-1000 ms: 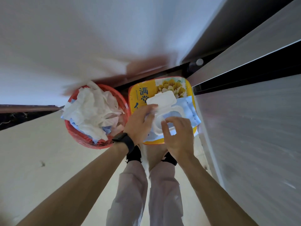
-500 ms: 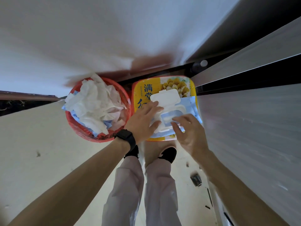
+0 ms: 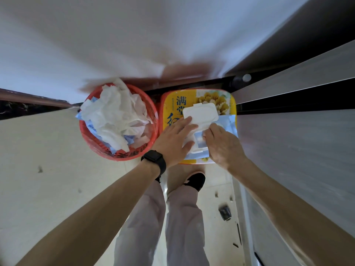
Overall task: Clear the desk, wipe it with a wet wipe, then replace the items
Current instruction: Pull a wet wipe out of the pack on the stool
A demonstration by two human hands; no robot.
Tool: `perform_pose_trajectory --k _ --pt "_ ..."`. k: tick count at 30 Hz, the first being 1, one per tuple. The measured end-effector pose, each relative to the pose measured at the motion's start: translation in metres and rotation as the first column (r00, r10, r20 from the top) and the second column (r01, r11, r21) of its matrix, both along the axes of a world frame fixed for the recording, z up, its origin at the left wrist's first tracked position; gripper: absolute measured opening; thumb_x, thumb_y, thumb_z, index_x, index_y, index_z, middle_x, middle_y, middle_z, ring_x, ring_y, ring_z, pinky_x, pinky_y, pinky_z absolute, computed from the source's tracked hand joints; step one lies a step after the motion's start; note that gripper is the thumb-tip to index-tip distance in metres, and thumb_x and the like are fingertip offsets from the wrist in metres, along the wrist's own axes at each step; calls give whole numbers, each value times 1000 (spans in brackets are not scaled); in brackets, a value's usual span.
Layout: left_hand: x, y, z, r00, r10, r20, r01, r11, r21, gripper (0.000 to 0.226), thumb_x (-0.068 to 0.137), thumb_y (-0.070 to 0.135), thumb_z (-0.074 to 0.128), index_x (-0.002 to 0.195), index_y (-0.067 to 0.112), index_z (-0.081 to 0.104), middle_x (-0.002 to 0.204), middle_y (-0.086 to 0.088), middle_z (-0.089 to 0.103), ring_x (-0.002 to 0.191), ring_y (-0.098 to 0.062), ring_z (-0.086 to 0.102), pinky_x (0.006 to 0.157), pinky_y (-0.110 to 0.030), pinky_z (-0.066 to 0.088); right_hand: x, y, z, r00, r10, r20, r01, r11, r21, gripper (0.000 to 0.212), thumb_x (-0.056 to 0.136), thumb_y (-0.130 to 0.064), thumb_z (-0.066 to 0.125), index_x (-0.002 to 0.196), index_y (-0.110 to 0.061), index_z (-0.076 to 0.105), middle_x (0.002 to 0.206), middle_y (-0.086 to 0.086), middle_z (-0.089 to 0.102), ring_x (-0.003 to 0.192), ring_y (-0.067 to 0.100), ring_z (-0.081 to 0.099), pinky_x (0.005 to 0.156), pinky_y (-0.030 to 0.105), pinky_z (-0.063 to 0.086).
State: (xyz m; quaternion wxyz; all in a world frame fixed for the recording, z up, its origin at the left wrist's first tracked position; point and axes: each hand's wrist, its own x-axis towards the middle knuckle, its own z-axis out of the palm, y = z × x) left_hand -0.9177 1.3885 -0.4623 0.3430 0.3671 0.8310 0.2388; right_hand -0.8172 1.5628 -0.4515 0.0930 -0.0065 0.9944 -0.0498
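A pale blue wet wipe pack (image 3: 224,121) lies on a yellow printed box (image 3: 172,108) on the floor, with its white flip lid (image 3: 199,112) standing open. My left hand (image 3: 172,143) presses flat on the pack's left side, fingers straight. My right hand (image 3: 222,146) is over the pack's opening, its fingers curled down into it and pinching at a wipe. The fingertips hide the wipe itself.
A red bin (image 3: 92,139) full of crumpled white tissues (image 3: 115,116) stands just left of the box. A grey cabinet front (image 3: 288,150) runs along the right. My legs and a black shoe (image 3: 195,180) are below, and a small dark object (image 3: 224,213) lies on the floor.
My right hand's fingers went from lying straight over the pack to curling down into its opening. My left hand stayed pressed on the pack.
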Motion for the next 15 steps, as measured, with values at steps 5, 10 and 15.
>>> perform_pose_trajectory --k 5,10,15 --pt "-2 0 1 1000 -8 19 8 1000 -12 53 97 30 53 147 31 35 162 7 20 149 -15 13 121 -42 17 9 -1 7 980 -194 47 199 938 -284 23 72 11 68 79 -7 55 79 9 50 52 24 45 32 36 37" --pt "0 0 0 1000 -4 4 4 1000 0 52 98 30 52 147 31 35 162 7 20 149 -15 13 121 -41 16 30 -6 20 885 -457 88 456 810 -368 12 98 -23 60 95 -12 61 93 1 57 64 20 57 48 29 42" --pt "1 0 -1 1000 -2 -12 2 1000 16 51 97 28 54 146 28 38 161 4 23 148 -19 19 120 -42 20 20 -12 14 893 -448 38 426 816 -390 16 90 -28 73 104 -20 69 106 1 60 71 11 54 51 21 35"
